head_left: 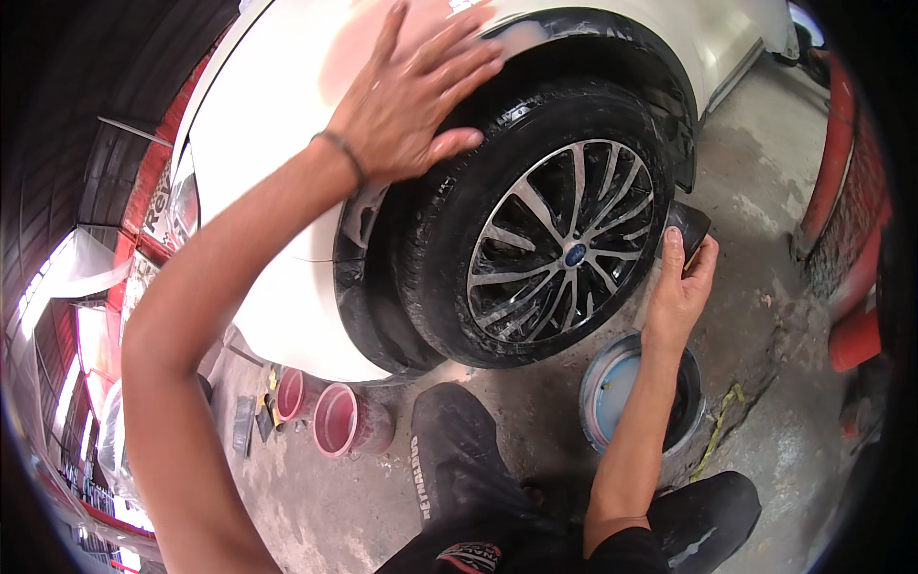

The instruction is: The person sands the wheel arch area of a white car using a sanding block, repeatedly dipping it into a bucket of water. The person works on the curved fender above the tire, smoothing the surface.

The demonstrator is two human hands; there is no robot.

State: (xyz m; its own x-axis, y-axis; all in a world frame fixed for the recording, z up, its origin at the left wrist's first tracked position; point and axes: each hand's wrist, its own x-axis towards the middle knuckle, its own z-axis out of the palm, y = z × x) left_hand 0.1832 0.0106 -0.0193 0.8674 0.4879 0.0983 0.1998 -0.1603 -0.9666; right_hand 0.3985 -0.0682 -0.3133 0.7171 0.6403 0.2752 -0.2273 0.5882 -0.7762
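My left hand (406,115) lies over the white car fender (277,143) just above the wheel arch, its fingers spread and nothing in them. Under and beyond the fingers is a pink, smoothed patch (359,43) on the paint. Whether the palm presses on the panel is hard to tell. Low beside the tire (435,249), my right hand (681,292) grips a piece of dark sandpaper (690,230) between thumb and fingers. The spoked wheel (575,254) is streaked with whitish residue.
Below my right forearm stands a round bucket (588,407) of cloudy bluish water. Two reddish buckets (335,421) sit on the concrete floor (316,497) at lower left, near small flat tools (245,426). Red objects (854,340) line the right side. My knees are close below the wheel.
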